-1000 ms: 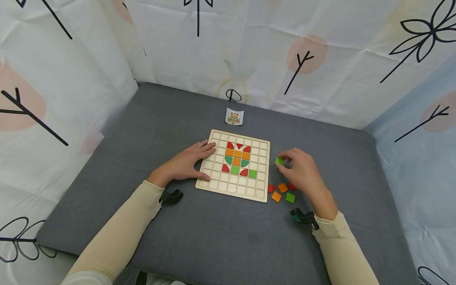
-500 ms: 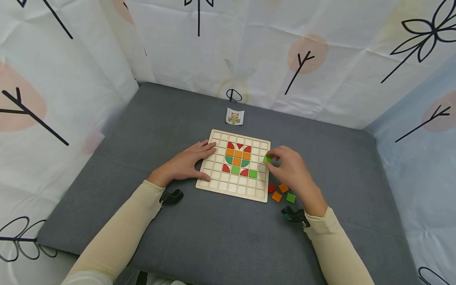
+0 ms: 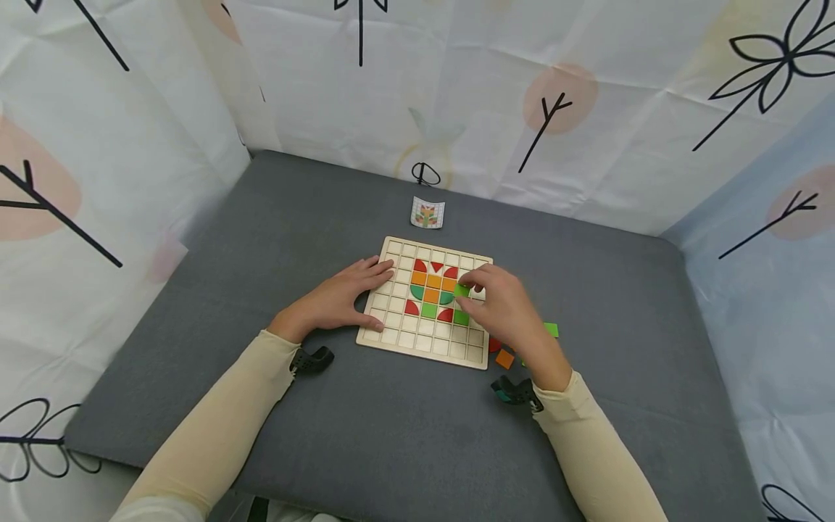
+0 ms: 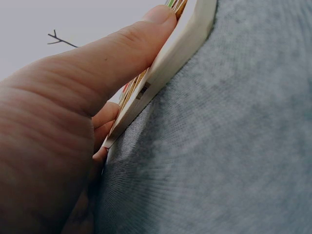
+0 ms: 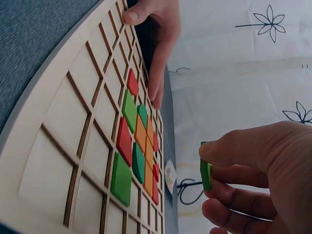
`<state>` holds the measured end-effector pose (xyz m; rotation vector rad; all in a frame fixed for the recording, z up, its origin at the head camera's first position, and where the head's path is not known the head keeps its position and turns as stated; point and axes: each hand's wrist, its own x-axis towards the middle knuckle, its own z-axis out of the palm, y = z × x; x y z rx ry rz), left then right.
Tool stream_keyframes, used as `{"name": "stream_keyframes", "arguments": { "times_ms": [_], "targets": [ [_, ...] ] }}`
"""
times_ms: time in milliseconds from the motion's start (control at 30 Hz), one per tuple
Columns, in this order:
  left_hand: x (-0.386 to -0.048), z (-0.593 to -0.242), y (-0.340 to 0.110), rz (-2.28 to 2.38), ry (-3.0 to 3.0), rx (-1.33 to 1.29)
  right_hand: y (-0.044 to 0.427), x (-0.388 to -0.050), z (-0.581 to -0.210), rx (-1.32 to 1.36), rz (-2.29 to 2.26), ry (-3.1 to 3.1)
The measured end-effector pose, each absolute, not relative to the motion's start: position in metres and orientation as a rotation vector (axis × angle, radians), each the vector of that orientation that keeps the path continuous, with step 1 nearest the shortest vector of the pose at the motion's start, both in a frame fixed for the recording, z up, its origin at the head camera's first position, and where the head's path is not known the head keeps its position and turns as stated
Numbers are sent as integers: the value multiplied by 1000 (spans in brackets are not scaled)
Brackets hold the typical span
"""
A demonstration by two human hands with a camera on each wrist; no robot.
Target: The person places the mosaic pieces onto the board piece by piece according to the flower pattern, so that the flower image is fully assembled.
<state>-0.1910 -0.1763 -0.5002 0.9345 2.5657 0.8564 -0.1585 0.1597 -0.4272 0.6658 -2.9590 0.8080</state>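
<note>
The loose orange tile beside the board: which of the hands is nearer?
Right. The right hand is just beyond the orange tile, pinching a green tile; the left hand is across the board, on its left edge.

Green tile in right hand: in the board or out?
Out. The right wrist view shows the green tile pinched in the right hand, held clear of the board.

This looks like a small curtained booth. Creased white sheets [image 3: 313, 109] make the walls behind the counter [image 3: 404, 428] and at both its sides, printed with black line flowers [image 3: 788, 58], twigs [image 3: 536, 143] and pale pink discs [image 3: 580, 87]; the right one has a bluish cast. The counter's flat top is covered in grey woven cloth [image 4: 234, 136]. What building the booth stands in, home, lab or office, cannot be told
</note>
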Motion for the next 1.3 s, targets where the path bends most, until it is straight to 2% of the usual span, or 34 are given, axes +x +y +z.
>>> {"name": "stream_keyframes", "arguments": {
  "times_ms": [1300],
  "targets": [
    [-191,-501,-176,878,2563,950,87,-169,-441,867,753,-2996]
  ]
}}
